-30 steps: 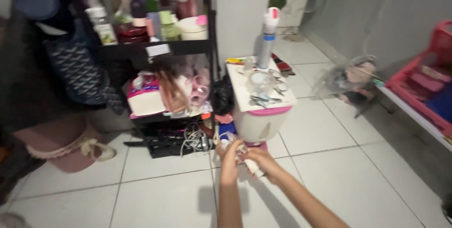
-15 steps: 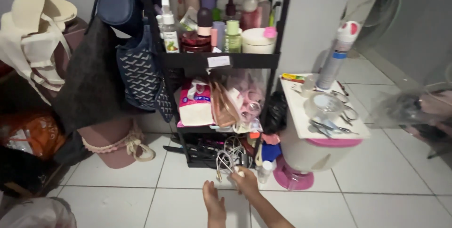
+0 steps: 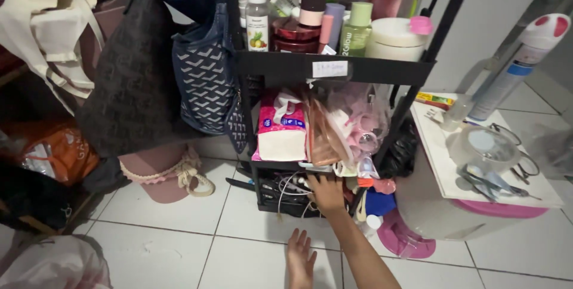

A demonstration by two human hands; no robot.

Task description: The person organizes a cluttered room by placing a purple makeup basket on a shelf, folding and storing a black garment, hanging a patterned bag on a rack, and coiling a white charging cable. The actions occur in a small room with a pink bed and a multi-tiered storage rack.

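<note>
My right hand (image 3: 327, 193) reaches into the bottom tier of a black shelf cart (image 3: 334, 69). Its fingers lie among tangled white cables (image 3: 289, 185), and its back hides whether they grip anything. Lower down, my left hand (image 3: 301, 259) hovers over the white floor tiles (image 3: 203, 247) with fingers spread and nothing in it. The cart's middle tier holds a tissue pack (image 3: 282, 129) and pink items in clear bags (image 3: 358, 123). Bottles and jars (image 3: 310, 14) crowd the top tier.
Dark bags (image 3: 134, 68) hang at the cart's left above a pink hat (image 3: 164, 172). At right, a white-topped pink bin (image 3: 471, 205) carries a spray can (image 3: 513, 68), a tape roll (image 3: 484, 145) and scissors. An orange bag (image 3: 57, 151) lies far left.
The view has moved in closer to the cart. My right hand went from the floor in front of the cart up into the bottom tier with the cables. My left hand stayed low and open.
</note>
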